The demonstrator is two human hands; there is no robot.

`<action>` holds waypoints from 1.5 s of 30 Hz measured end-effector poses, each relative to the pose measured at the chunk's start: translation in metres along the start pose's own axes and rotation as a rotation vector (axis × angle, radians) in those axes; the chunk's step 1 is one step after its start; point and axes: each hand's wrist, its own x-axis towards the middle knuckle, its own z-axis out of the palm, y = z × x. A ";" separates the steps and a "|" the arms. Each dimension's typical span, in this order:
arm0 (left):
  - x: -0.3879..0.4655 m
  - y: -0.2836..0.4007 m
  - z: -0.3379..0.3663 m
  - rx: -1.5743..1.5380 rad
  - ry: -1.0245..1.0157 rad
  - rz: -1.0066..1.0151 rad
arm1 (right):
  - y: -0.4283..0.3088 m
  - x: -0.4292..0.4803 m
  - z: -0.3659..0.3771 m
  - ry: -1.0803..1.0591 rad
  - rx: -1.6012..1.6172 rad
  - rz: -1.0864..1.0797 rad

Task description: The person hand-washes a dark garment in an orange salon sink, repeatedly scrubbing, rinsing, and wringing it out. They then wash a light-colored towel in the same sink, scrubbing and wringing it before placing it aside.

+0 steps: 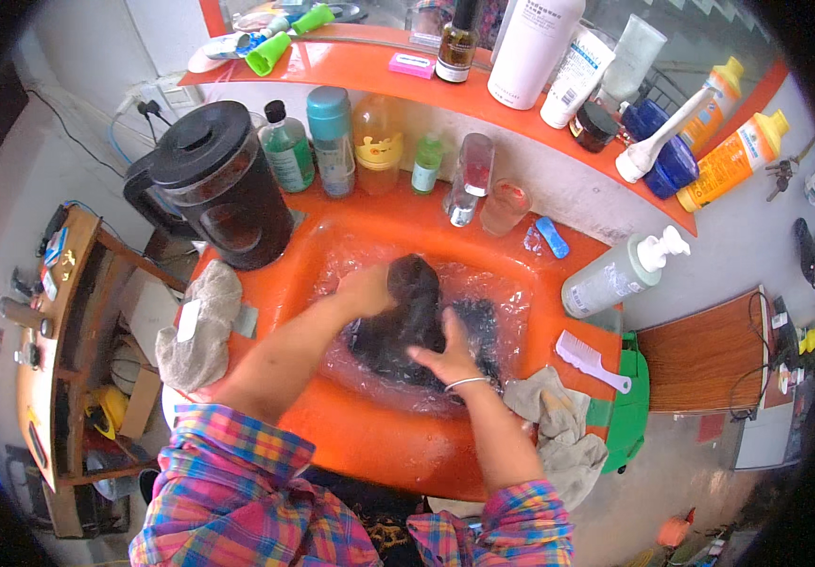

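An orange washbasin (350, 432) holds soapy-looking water with a dark, wet cloth (411, 319) in it. Part of the cloth is bunched and raised above the water, while the rest lies in it. At the upper left of the bunch, my left hand (368, 290) grips the cloth; its fingers are partly hidden behind it. My right hand (453, 351), with a silver bangle at the wrist, is spread at the cloth's right side, thumb and fingers apart. A chrome faucet (472, 170) stands at the basin's back edge.
A black lidded pitcher (219, 191) and a grey towel (198, 326) stand and lie at left. Several bottles line the back. At right are a pump bottle (613, 280), a lilac comb (591, 361) and grey cloths (563, 425). An orange shelf (350, 57) with toiletries runs above.
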 end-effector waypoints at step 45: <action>-0.047 0.000 0.064 0.332 0.176 0.350 | 0.018 -0.008 -0.003 0.385 -0.551 -0.012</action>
